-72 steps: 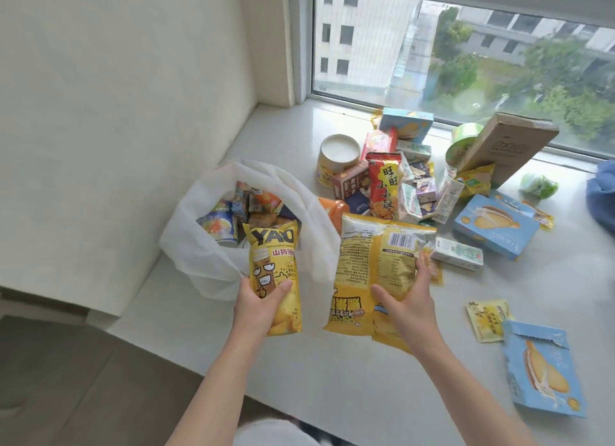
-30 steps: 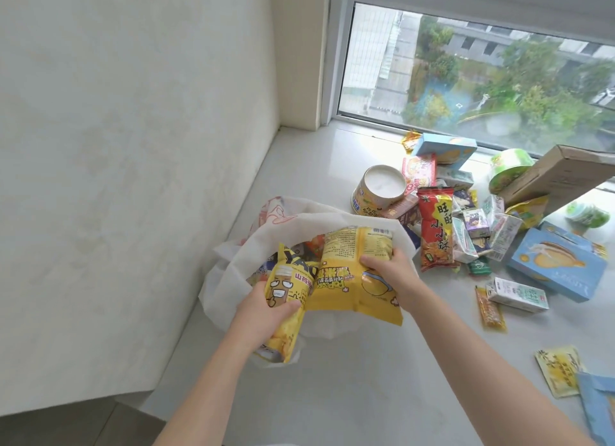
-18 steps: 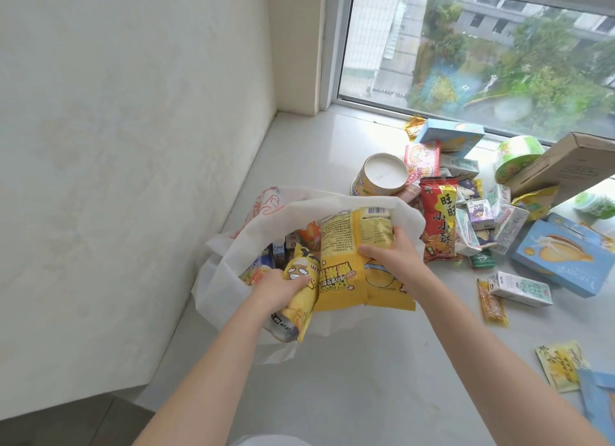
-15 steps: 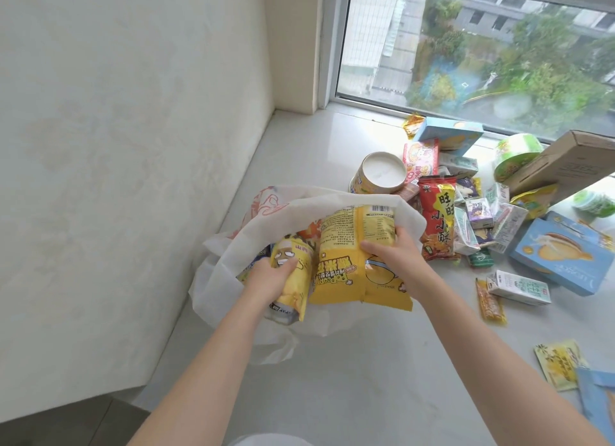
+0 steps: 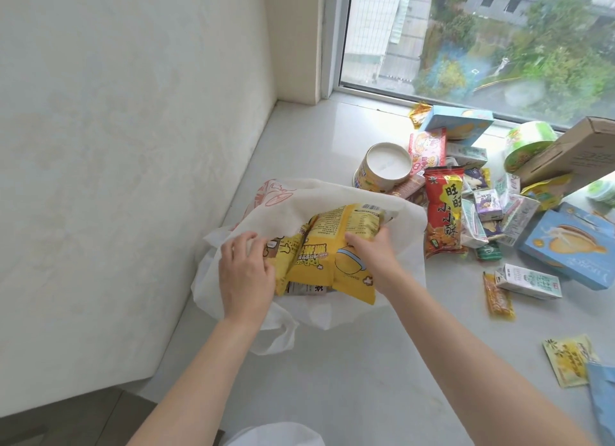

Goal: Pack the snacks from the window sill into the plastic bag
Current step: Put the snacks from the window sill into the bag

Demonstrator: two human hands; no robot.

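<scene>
A white plastic bag (image 5: 319, 196) lies open on the window sill (image 5: 366, 362) against the left wall. My right hand (image 5: 372, 251) grips a large yellow popcorn packet (image 5: 329, 259) by its right edge, its upper half inside the bag's mouth. My left hand (image 5: 244, 276) holds a smaller yellow snack packet (image 5: 283, 257) beside it, fingers up at the bag's rim, and that packet is partly inside too. The bag's upper flap hides the other snacks in it.
A pile of snacks lies right of the bag: a red packet (image 5: 444, 219), a round tub (image 5: 386, 166), blue boxes (image 5: 569, 246), a milk carton (image 5: 529, 281), a cardboard box (image 5: 572, 152). Loose sachets (image 5: 569, 359) lie near the right front. The wall (image 5: 133, 146) bounds the left.
Both hands have pushed the two yellow packets from above the sill further into the bag's mouth. The bag's flap now covers their tops.
</scene>
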